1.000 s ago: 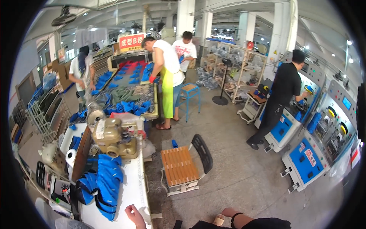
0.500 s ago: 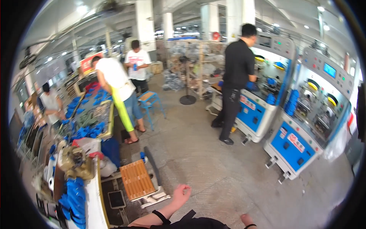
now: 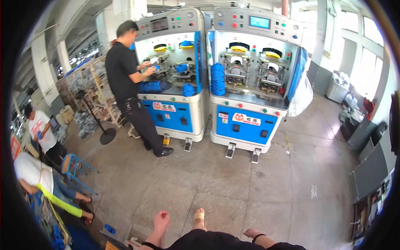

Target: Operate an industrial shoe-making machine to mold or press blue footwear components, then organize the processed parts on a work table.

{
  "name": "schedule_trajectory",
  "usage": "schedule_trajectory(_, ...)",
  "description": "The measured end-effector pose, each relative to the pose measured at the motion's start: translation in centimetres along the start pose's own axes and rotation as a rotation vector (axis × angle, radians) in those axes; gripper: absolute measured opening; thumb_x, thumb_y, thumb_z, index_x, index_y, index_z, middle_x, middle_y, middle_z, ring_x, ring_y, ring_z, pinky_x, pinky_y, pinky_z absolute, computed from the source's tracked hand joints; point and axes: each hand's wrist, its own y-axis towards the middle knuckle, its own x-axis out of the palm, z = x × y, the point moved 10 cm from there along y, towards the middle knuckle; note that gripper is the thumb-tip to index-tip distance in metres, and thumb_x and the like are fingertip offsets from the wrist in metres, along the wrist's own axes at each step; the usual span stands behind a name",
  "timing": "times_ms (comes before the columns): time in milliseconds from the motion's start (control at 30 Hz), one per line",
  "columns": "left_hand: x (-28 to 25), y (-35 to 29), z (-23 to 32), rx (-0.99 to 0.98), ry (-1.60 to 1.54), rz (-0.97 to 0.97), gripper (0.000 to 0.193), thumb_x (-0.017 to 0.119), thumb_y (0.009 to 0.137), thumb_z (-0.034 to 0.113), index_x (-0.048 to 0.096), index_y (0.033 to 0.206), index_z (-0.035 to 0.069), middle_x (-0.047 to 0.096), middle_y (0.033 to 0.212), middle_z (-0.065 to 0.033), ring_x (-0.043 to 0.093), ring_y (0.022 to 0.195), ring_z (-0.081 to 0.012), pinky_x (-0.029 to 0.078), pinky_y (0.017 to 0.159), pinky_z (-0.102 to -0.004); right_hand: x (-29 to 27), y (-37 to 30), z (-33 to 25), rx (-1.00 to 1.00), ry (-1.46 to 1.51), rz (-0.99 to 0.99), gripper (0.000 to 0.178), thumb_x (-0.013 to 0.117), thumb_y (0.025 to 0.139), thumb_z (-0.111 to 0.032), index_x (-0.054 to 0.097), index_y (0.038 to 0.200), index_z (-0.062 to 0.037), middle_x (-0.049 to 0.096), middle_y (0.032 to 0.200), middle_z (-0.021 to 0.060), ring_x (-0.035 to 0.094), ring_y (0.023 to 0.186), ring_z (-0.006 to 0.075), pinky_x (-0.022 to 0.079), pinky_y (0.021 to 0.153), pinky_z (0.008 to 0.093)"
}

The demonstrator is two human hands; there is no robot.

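My left hand (image 3: 161, 221) hangs low in front of me above the concrete floor, its fingers loosely curled with nothing visible in them. My right hand (image 3: 251, 233) shows at the lower edge, a dark band round its wrist; its fingers are too hidden to read. Between the hands, my sandalled foot (image 3: 199, 215) is on the floor. Ahead stands a white-and-blue machine (image 3: 245, 125) with a lit screen, two work stations and a stack of blue shaped pieces (image 3: 218, 80) at its left side. Neither hand touches anything visible.
A person in black (image 3: 121, 68) handles a blue piece at the neighbouring machine (image 3: 173, 116). Foot pedals (image 3: 230, 150) stick out at floor level. Left are a pole stand (image 3: 107, 136), a blue stool (image 3: 74, 168) and two people. A grey cabinet (image 3: 372, 179) stands at right.
My view has swung right, so the machines are now in the middle and the bench and wooden-slatted seat have mostly left the picture. My foot has come into view.
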Motion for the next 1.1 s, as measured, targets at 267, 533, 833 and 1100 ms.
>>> schedule_trajectory(267,4.2,20.8,20.0,0.294,-0.008,-0.086,0.018,0.069,0.084,0.019,0.065,0.092,0.004,0.070,0.088,-0.0091,0.067,0.085,-0.0207,0.052,0.077,-0.0328,-16.1,5.2,-8.8,0.070,0.164,0.294,0.047,0.056,0.085,-0.049,0.071,0.112,-0.0139,0.072,0.102,0.0087,0.067,0.102,0.0261,0.050,0.090,0.0410)
schedule_trajectory(533,14.2,32.7,28.8,0.321,-0.106,-0.289,0.030,0.071,0.086,0.025,0.062,0.104,0.003,0.067,0.100,-0.0103,0.065,0.095,-0.0234,0.050,0.083,-0.0347,-32.7,7.1,-22.7,-0.191,0.818,0.341,0.040,0.060,0.089,-0.034,0.069,0.111,-0.0027,0.073,0.096,0.0096,0.071,0.084,0.0183,0.053,0.082,0.0328)
schedule_trajectory(833,22.1,40.7,49.1,0.706,-0.017,-0.219,0.045,0.076,0.082,0.028,0.055,0.112,0.003,0.057,0.114,-0.0168,0.057,0.107,-0.0323,0.047,0.090,-0.0403,-62.4,14.3,-35.0,-0.617,1.223,0.409,0.037,0.049,0.100,-0.031,0.067,0.108,0.0005,0.071,0.097,0.0121,0.069,0.082,0.0182,0.054,0.071,0.0292)
schedule_trajectory(1100,28.6,49.9,72.5,1.097,0.042,0.047,0.054,0.076,0.076,0.012,0.049,0.120,0.000,0.053,0.122,-0.0209,0.053,0.113,-0.0359,0.043,0.097,-0.0415,-87.3,26.5,-48.4,-0.740,1.394,0.226,0.060,0.042,0.101,-0.047,0.049,0.132,0.0039,0.060,0.125,0.0169,0.062,0.107,0.0267,0.051,0.087,0.0366)
